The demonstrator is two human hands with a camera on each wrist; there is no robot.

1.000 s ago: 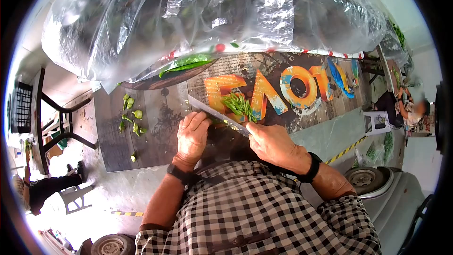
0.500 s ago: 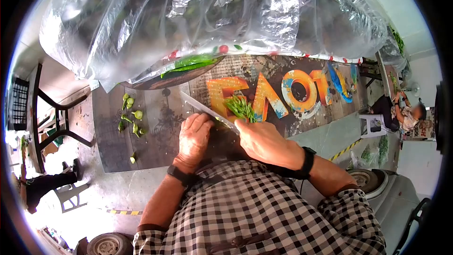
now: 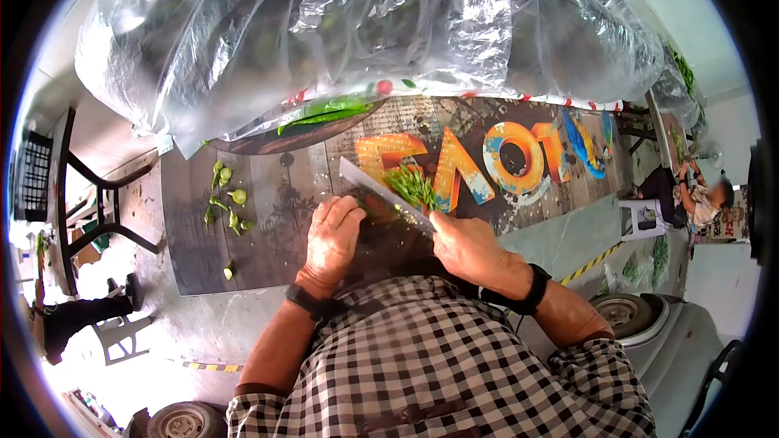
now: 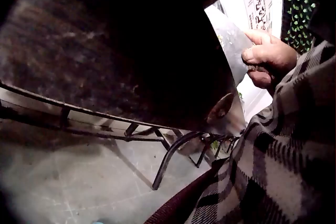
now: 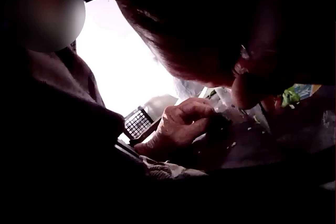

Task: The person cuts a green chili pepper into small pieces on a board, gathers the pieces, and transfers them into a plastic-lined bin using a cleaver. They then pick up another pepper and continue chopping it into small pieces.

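Observation:
My right hand (image 3: 475, 253) grips the handle of a broad kitchen knife (image 3: 372, 182), its blade slanting up and left across the table in the head view. Close to the blade, my left hand (image 3: 331, 239) has its fingers curled over a piece of green pepper (image 3: 362, 206), mostly hidden beneath the fingertips. Just beyond the blade lies a small heap of thin green pepper strips (image 3: 412, 186). In the left wrist view the flat of the blade (image 4: 233, 45) shows beside the right thumb. Small pale bits cling to the blade.
Several cut pepper stem ends (image 3: 235, 196) lie left on the printed tabletop (image 3: 268, 251). Long green peppers (image 3: 324, 113) sit on a round dark board by the clear plastic sheet (image 3: 243, 40) covering the far side. A seated person (image 3: 690, 191) is at the far right.
The knife and right hand moved left half a second ago, then back to the right, with the blade now farther from my left fingers. My left hand stays nearly in place.

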